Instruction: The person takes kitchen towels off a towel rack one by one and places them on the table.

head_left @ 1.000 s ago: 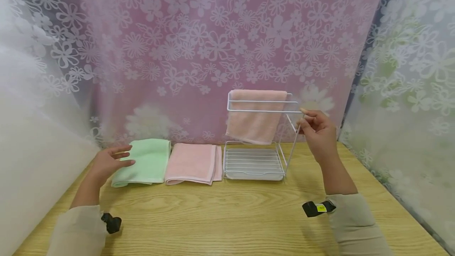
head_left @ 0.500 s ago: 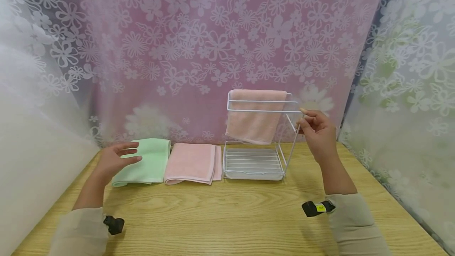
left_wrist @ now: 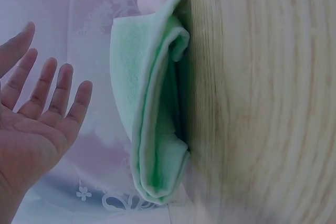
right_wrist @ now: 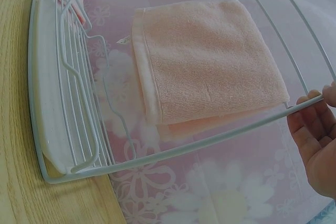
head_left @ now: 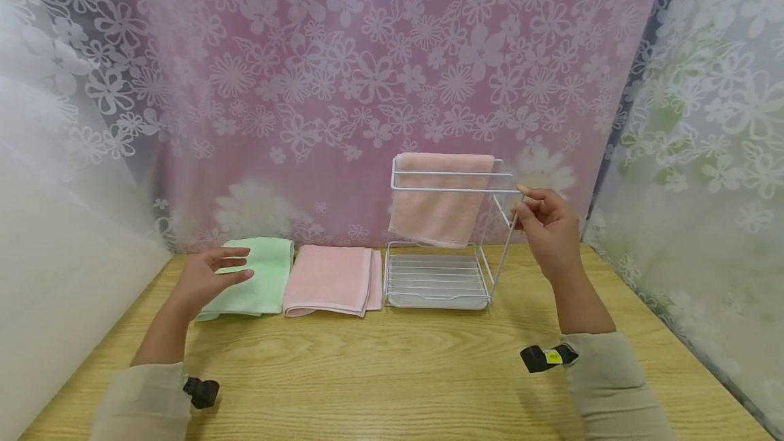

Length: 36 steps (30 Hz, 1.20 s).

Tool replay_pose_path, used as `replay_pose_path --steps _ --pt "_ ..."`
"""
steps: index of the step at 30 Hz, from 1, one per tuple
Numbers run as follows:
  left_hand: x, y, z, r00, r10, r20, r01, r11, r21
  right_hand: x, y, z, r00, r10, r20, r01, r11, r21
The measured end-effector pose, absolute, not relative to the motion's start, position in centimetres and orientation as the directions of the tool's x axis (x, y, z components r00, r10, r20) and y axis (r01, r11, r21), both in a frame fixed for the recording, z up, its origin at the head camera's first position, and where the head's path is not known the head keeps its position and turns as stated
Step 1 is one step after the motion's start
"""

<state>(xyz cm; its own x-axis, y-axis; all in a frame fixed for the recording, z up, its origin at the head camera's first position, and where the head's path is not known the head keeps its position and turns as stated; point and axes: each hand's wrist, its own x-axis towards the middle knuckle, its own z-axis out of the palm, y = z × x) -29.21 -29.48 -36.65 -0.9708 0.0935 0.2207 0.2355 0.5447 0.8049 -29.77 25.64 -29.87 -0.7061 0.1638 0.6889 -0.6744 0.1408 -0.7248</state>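
Three towels and one white wire rack stand before you on the wood-grain tabletop. Farthest to the left of the rack comes your left sleeve, with a black device at the wrist. Your left hand is well left of the rack, its fingers wide and loosely extended; your left wrist view shows it apart from the green towel. That towel lies folded on the tabletop, left of the rack, and its layered edge shows from the side. Nearer the rack, just beside its left side, you have the pink towel, also folded and lying flat; you cannot tell whether it touches the frame. Low in the rack, beneath the wire grid, sits a pale tray. Above it, the peach towel is draped over the rear bar of the rack's top, with the other top bars passing in front. At the rack's upper right corner, your right hand is narrow, pinching the frame between thumb and fingers. Right of the rack and nearer you are a second black device and your right sleeve. Behind the rack hangs a pinkish, flower-printed curtain.
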Motion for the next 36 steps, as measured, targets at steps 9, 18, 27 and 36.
replay_pose_path --steps 9,18,27,36 --pt "-29.2 -28.3 -36.5 -0.965 0.127 0.229 0.261 0.527 0.809 -29.9 25.6 -29.9 -0.703 0.163 0.693 -0.687 0.099 -0.720" --pt "-29.1 -27.5 -36.6 -0.966 0.137 0.218 0.257 0.495 0.830 -29.8 25.6 -29.9 -0.706 0.165 0.688 -0.683 0.097 -0.724" --pt "-28.8 -26.4 -36.4 -0.960 0.162 0.228 0.278 0.459 0.844 -29.7 25.6 -29.8 -0.710 0.161 0.686 -0.679 0.102 -0.727" --pt "-28.5 -25.3 -36.0 -0.946 0.189 0.262 0.318 0.401 0.859 -29.7 25.6 -29.9 -0.707 0.163 0.688 -0.678 0.123 -0.725"
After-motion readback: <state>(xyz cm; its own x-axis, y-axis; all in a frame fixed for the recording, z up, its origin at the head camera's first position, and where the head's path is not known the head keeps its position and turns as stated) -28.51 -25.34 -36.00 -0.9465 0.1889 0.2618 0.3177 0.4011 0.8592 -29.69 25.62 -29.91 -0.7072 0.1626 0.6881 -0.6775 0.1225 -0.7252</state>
